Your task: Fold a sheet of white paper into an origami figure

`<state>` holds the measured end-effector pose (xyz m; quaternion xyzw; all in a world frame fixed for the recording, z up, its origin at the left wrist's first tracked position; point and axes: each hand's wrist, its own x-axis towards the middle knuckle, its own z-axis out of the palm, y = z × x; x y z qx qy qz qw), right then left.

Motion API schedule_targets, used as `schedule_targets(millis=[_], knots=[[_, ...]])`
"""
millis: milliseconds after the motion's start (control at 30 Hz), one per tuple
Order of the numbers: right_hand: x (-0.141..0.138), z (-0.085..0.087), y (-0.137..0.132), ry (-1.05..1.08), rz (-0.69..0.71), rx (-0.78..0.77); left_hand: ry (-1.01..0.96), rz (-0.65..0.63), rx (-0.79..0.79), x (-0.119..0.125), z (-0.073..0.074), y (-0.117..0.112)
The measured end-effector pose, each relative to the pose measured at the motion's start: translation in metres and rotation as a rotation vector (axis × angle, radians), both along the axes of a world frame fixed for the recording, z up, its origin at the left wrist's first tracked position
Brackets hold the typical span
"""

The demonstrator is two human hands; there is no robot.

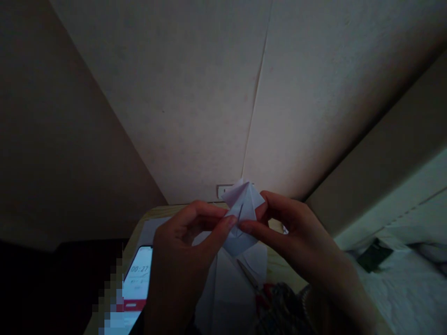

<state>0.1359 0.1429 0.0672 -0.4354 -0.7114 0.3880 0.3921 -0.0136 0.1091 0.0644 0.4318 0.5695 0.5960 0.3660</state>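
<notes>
Between both hands is a folded piece of white paper (246, 202), with pointed flaps at its top and a slit between folds down its front. My left hand (195, 237) pinches its left side, thumb in front. From the right, my right hand (286, 228) grips the other side with thumb and fingers, the thumb tip close to the slit. The paper is held up above the table. Beneath the hands lie white paper sheets (230, 293) and a pair of scissors (249, 275) with red handles, partly covered by a dark sleeve.
A lit phone (138, 274) showing a timer lies at the left of the small wooden table (282, 265). The wall (195, 116) rises right behind, with a socket (221, 191) low on it. A bed with a pale quilt (412, 293) is at the right.
</notes>
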Motion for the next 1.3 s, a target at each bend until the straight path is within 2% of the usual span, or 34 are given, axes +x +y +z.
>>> schedule_targets(millis=[100, 333, 433, 567, 767, 967, 1133, 1300], knots=[[-0.001, 0.001, 0.0, -0.031, 0.006, -0.021, -0.052, -0.041, 0.009, -0.001, -0.001, 0.002], [0.001, 0.0, 0.001, -0.058, 0.059, -0.043, -0.129, -0.033, 0.007, 0.001, -0.003, 0.003], [0.006, -0.001, 0.001, 0.059, 0.085, -0.072, -0.136, -0.062, 0.0, 0.001, -0.003, 0.001], [0.007, 0.0, 0.001, 0.229, 0.034, -0.12, -0.131, -0.139, -0.024, -0.001, -0.004, -0.001], [-0.003, -0.001, 0.0, 0.302, 0.032, -0.185, -0.063, -0.236, -0.024, 0.0, -0.005, -0.003], [-0.006, -0.003, -0.003, 0.283, 0.008, -0.149, -0.003, -0.25, -0.027, -0.002, -0.004, -0.004], [-0.006, -0.003, -0.005, 0.25, 0.024, -0.106, -0.012, -0.206, 0.014, -0.001, -0.004, -0.004], [-0.002, -0.002, -0.004, 0.3, 0.036, -0.18, -0.056, -0.152, 0.045, 0.001, -0.003, -0.005]])
